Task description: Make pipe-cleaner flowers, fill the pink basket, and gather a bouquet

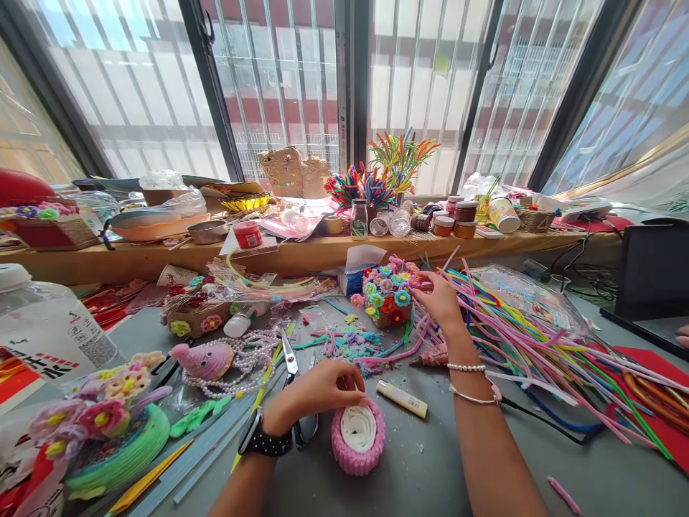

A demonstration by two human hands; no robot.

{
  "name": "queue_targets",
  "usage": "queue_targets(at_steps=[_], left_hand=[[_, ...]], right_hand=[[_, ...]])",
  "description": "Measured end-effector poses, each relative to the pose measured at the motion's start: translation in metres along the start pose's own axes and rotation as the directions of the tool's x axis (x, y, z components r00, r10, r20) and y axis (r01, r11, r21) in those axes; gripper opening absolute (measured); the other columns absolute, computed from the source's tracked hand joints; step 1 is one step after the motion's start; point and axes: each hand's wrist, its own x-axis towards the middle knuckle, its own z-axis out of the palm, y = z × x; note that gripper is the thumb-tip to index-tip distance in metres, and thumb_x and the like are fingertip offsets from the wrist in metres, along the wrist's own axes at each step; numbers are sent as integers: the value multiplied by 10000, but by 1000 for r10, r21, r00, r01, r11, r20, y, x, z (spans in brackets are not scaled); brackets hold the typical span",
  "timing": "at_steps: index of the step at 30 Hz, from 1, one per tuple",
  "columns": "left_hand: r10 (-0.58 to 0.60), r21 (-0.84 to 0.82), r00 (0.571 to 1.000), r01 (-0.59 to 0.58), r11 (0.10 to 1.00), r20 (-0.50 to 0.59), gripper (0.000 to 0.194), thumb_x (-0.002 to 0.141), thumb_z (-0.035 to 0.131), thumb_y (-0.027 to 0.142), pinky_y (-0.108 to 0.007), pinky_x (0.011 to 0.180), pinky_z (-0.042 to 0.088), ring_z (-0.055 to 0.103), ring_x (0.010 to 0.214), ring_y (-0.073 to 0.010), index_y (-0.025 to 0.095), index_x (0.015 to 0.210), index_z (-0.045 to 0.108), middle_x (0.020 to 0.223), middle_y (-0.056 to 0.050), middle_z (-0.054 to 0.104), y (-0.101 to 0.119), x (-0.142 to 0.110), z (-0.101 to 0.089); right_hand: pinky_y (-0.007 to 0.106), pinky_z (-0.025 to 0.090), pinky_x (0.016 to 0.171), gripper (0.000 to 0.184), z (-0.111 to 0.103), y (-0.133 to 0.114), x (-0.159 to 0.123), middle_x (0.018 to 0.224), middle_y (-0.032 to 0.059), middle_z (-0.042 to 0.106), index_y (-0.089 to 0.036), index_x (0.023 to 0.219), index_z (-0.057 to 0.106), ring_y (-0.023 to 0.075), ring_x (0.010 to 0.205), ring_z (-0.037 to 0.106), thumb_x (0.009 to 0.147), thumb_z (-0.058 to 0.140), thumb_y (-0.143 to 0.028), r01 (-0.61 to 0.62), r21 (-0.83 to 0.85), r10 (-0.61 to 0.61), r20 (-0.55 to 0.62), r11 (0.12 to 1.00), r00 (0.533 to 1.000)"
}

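Note:
My left hand (334,386) rests with curled fingers on the far rim of a small round pink fuzzy pot (358,459), which has rolled white material inside. Farther off, my right hand (437,296) is at the right side of a small woven basket (392,316) full of tiny colourful fuzzy flowers (386,286). Thumb and fingers are closed at the pink flowers on its edge; the fingertips are partly hidden. Scissors (291,359) lie beside my left wrist. A cream-coloured lighter (402,399) lies right of the pink pot. Behind it is a pink glue gun (433,356).
Pipe cleaners (517,330) spread over the right side, near a laptop (651,280). Bead strings (258,359), a pink knobbed piece (207,359), glue sticks (215,445) and a green flower piece (123,445) lie left. Jars (464,215) line the ledge (301,253).

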Motion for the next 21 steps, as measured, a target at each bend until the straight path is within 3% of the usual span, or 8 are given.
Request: queue_targets(at_steps=[7,11,14,18,21], left_hand=[[-10,-1,1000,10,1000,7,343,680,498,474,-181,517,339,494,613,-108,170,807,595,675,5,565,1,0,0],[-18,8,1000,18,1000,6,346,677,496,476,-180,520,337,496,618,-108,171,808,595,680,6,564,3,-1,0],[-16,-8,1000,16,1000,9,347,675,496,476,-180,520,342,498,619,-110,170,808,594,680,6,565,3,-1,-1],[-14,-19,1000,14,1000,1,345,672,496,475,-180,517,344,501,615,-110,170,801,594,675,7,565,2,-1,0],[-11,-14,1000,10,1000,-4,346,672,496,475,-180,516,344,503,614,-110,171,803,597,672,7,567,3,-2,0]], right_hand=[[307,454,655,266,5,-3,-3,831,75,597,-126,877,588,144,630,557,628,498,-146,34,-24,-35,-21,999,999],[339,418,761,282,-4,-9,-2,879,84,595,-132,908,582,178,779,546,659,451,-118,60,-36,-63,-91,998,994],[349,393,805,233,-12,-22,-2,904,78,598,-149,904,584,190,843,533,733,430,-190,145,-25,-147,-121,989,982],[371,382,831,330,-12,-35,-5,979,76,585,-180,978,561,228,952,500,678,557,-316,329,-30,-324,105,944,940],[384,361,863,374,-7,-33,-7,1018,79,560,-189,1011,545,237,1003,471,643,587,-244,349,-111,-320,216,931,923]])
